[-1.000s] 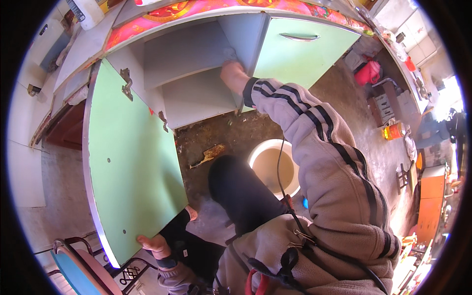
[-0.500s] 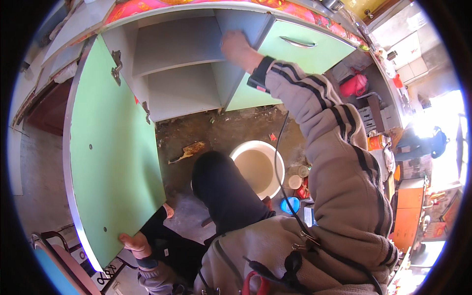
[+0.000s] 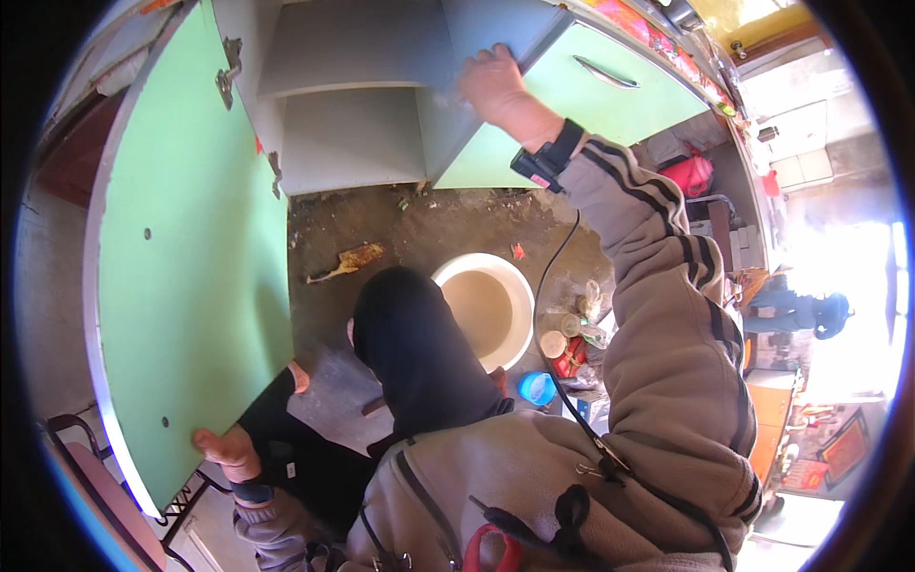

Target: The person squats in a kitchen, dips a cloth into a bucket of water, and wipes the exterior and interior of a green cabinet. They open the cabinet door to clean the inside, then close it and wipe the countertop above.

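My left hand grips the lower near corner of the swung-out green cabinet door, with the thumb on its green face. Metal hinges join this door to the grey cabinet, whose inside has a shelf. At the front edge of the cabinet's right side wall, my right hand is bent with its fingers curled. Whatever it may hold is hidden by the hand and slightly blurred. Beside it is a second green door, closed, with a curved metal handle.
A white bucket of cloudy water stands by my knee. Beyond it lie a blue bowl, jars and a red package. A brown-yellow scrap is on the wet floor. A chair stands left, behind the door.
My right hand has come outward along the side wall to its front edge, toward the closed door. My left hand still grips the open door. The whole view has shifted a little.
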Available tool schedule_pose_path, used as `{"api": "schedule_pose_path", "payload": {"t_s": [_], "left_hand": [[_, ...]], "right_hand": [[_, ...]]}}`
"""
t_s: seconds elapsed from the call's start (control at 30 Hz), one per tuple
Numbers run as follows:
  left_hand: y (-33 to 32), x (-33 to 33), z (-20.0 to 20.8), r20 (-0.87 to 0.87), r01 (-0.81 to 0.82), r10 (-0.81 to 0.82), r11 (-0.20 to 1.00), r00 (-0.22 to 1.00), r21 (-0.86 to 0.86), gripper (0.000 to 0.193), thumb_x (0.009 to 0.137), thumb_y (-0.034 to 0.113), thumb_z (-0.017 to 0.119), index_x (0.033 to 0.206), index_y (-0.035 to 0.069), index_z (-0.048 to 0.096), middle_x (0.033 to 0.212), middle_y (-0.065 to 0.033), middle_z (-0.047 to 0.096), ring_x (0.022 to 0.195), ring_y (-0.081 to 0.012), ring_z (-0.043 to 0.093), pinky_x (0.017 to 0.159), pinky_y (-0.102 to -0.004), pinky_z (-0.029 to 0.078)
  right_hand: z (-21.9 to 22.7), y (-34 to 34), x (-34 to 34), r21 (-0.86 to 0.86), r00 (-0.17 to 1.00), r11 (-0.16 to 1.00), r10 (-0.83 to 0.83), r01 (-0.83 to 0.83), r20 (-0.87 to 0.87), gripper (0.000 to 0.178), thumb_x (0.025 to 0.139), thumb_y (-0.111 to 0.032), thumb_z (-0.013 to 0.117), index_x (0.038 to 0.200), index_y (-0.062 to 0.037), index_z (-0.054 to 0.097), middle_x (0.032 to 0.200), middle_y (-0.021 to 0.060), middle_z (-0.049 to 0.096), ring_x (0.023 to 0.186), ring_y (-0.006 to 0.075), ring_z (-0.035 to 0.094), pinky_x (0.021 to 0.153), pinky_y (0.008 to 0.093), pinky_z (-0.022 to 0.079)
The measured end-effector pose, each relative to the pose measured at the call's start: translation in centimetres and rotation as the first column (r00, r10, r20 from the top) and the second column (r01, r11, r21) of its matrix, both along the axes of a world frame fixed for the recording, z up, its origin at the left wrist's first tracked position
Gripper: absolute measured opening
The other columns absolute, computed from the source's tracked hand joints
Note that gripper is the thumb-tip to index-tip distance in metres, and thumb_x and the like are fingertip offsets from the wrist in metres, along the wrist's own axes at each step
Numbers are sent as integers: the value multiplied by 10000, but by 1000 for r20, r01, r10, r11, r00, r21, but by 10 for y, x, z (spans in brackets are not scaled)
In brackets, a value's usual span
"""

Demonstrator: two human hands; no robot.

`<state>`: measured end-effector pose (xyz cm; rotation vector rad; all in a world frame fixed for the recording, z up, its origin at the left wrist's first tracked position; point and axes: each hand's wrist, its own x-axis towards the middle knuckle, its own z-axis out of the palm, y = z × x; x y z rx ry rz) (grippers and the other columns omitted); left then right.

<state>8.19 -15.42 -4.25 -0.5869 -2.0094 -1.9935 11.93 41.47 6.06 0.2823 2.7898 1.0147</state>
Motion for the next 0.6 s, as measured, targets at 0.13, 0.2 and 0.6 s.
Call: {"api": "schedule_pose_path", "payload": {"t_s": [0.13, 0.2, 0.6], "left_hand": [[2, 4, 6, 149, -32, 22, 997, 989, 66, 627, 863, 536, 500, 1216, 18, 510, 1203, -99, 524, 1097, -239, 501, 932, -370, 399], [2, 7, 13, 174, -26, 17, 998, 985, 50, 629, 864, 540, 492, 1216, 19, 509, 1195, -104, 527, 1095, -244, 502, 931, -371, 401], [-6, 9, 14, -75, 26, -18, 995, 997, 99, 588, 932, 486, 363, 1203, -14, 513, 1192, -122, 542, 1068, -248, 520, 913, -374, 421]], "right_hand": [[-21, 3, -1, 14, 994, 999, 41, -43, 98, 240, 748, -123, 608, 972, -178, 675, 987, 30, 606, 998, 230, 550, 790, 365, 426], [-50, 0, 1, -24, 980, 994, 106, -103, 169, 228, 728, -127, 627, 949, -154, 680, 985, 39, 605, 1006, 230, 546, 778, 359, 439], [-234, -11, -27, -21, 951, 998, -44, 52, 306, 236, 756, -182, 637, 957, -71, 691, 981, 54, 586, 991, 254, 539, 772, 411, 467]]}}
